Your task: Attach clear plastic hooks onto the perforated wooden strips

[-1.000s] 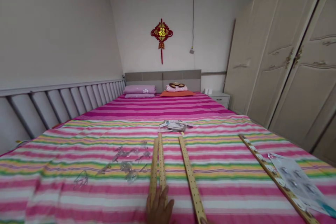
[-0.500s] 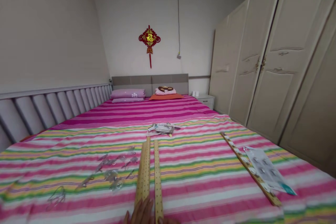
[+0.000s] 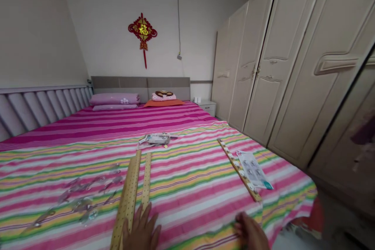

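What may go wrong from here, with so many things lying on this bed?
The clear plastic hooks are hard to see against the striped bedspread, so one might be missed or pressed on near the left hand. The right hand is at the bedspread's edge; if the cloth is pulled, the wooden strip with white discs and the printed plastic sheet might slide.

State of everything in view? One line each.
Left hand, open, fingers spread, over a long perforated wooden strip
Right hand, at the edge of the pink striped quilt, grip unclear
Tall cream wardrobe doors, shut
White bedside cabinet drawer, shut
Clear plastic hooks, loose on the quilt
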Available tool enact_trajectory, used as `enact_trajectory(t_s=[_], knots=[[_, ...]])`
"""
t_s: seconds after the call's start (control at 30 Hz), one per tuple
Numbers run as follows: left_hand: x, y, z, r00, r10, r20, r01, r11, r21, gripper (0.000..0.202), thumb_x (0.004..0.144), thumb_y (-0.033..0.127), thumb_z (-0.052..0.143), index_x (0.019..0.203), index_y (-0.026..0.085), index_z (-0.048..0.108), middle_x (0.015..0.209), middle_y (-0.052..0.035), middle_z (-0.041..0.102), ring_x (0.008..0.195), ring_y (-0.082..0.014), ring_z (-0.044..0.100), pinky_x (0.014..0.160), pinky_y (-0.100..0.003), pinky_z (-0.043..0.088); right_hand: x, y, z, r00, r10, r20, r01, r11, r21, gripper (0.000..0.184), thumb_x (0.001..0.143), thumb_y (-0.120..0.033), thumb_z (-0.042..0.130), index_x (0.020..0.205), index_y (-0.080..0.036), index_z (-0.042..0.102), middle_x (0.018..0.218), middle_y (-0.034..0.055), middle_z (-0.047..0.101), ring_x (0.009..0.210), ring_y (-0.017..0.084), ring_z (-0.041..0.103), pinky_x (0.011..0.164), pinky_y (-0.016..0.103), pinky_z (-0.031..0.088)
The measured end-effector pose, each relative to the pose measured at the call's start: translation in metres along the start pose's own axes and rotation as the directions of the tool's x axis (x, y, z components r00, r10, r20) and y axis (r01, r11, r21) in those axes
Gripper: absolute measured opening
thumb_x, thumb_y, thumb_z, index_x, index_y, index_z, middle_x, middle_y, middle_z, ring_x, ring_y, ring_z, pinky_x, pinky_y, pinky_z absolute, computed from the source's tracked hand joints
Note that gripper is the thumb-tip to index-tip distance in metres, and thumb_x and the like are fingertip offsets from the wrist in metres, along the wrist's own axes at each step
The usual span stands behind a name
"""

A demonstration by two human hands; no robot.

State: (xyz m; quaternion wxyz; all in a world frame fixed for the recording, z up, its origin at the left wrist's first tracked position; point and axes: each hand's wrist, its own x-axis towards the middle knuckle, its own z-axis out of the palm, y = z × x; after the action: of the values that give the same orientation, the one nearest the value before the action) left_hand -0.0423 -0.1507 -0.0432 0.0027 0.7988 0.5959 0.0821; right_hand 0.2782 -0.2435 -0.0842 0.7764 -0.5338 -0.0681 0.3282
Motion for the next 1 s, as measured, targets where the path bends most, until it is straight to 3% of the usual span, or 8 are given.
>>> enact_trajectory(t_s=[0.07,0.2,0.37,0.63,0.83,1.0], knots=[[0.007,0.004,-0.002,0.999,-0.048,0.005,0.048,0.998,0.041,0.039,0.085,0.026,0.043,0.119,0.036,0.061,0.144,-0.0001,0.043,0.136,-0.0315,0.029,0.106,-0.065,0.011,0.024,-0.028,-0.020,0.991,0.045,-0.127,-0.035,0.996,0.077,0.041,0.038,-0.034,0.086,0.065,-0.014,0.064,0.059,0.0003,0.069,0.050,0.016,0.065,0.044,0.022,0.054],[0.011,0.010,-0.001,0.989,-0.134,-0.054,0.140,0.983,0.120,0.049,0.087,0.012,0.030,0.124,0.029,0.057,0.147,-0.0003,0.039,0.139,-0.0287,0.025,0.106,-0.066,0.010,0.051,-0.055,-0.033,0.997,0.068,-0.044,-0.060,0.985,0.160,0.040,0.042,-0.025,0.084,0.075,-0.012,0.066,0.070,0.0045,0.073,0.064,0.019,0.070,0.056,0.023,0.059],[0.008,0.013,0.001,0.980,-0.188,-0.063,0.194,0.973,0.120,0.063,0.080,-0.002,0.025,0.130,0.025,0.051,0.148,-0.0019,0.036,0.138,-0.0258,0.026,0.108,-0.064,0.009,0.065,-0.055,-0.032,0.990,0.143,0.006,-0.140,0.964,0.228,0.029,0.049,-0.016,0.079,0.075,-0.012,0.066,0.073,0.0078,0.073,0.068,0.021,0.072,0.062,0.025,0.062],[0.010,0.019,0.004,0.965,-0.256,-0.048,0.260,0.961,0.098,0.072,0.073,-0.009,0.024,0.134,0.022,0.046,0.150,-0.0047,0.032,0.138,-0.0236,0.027,0.109,-0.060,0.011,0.072,-0.065,-0.027,0.982,0.176,0.066,-0.186,0.961,0.207,0.020,0.053,-0.016,0.076,0.072,-0.013,0.070,0.076,0.0071,0.075,0.071,0.023,0.072,0.064,0.024,0.062],[0.009,0.018,-0.012,0.966,-0.258,0.020,0.257,0.966,0.029,0.059,0.080,0.001,0.028,0.129,0.022,0.052,0.149,-0.0050,0.034,0.137,-0.0227,0.029,0.107,-0.055,0.022,0.071,-0.070,-0.023,0.974,0.203,0.102,-0.218,0.961,0.172,0.025,0.045,-0.009,0.076,0.069,-0.010,0.070,0.069,0.0075,0.075,0.062,0.021,0.072,0.060,0.021,0.062],[0.005,0.012,-0.021,0.979,-0.205,-0.010,0.204,0.978,-0.044,0.048,0.084,0.010,0.034,0.123,0.025,0.057,0.145,-0.0065,0.041,0.134,-0.0211,0.035,0.105,-0.049,0.026,0.047,-0.063,-0.016,0.973,0.174,0.152,-0.192,0.975,0.114,0.027,0.043,-0.012,0.081,0.068,-0.012,0.069,0.068,0.0057,0.074,0.065,0.022,0.072,0.061,0.023,0.062]])
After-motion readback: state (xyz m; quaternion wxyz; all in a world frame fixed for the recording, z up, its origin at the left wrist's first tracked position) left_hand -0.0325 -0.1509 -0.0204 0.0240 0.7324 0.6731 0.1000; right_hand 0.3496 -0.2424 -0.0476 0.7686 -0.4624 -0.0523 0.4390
